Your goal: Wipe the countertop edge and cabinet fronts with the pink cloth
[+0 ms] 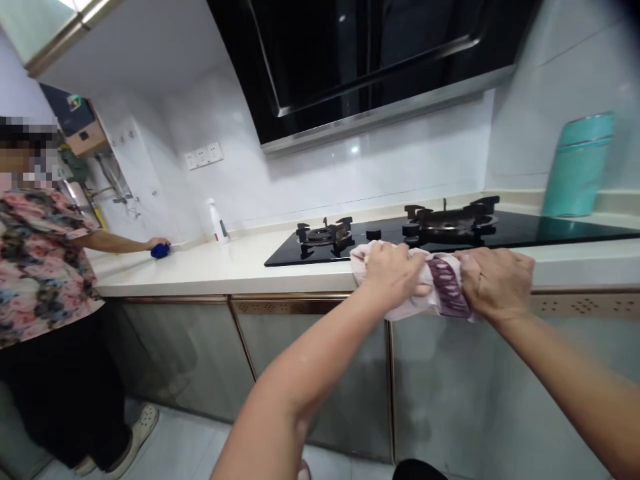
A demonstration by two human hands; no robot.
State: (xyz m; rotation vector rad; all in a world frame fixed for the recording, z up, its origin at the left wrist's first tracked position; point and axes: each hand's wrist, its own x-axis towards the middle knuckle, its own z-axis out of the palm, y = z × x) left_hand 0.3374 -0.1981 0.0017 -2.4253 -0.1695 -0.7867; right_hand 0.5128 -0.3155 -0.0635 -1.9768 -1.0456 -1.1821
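A pale pink towel point(413, 308) with a dark purple patterned band hangs bunched at the counter's front edge, just before the black glass gas hob point(283, 255). My left hand point(395, 270) is closed on the towel's left part. At its other end my right hand point(497, 280) has its fingers wrapped round the cloth. The fingertips of both hands are partly hidden in the folds. Behind my hands the hob's left burner point(324, 235) and right burner point(450, 220) carry black pan supports, with knobs point(411, 231) between them.
A co-worker point(45, 267) at the left holds a dark blue cloth point(160, 251) on the white counter point(195, 270). A white spray bottle point(217, 223) stands by the wall. A teal canister point(579, 167) stands behind the hob's right end. The black range hood point(380, 60) overhangs the hob.
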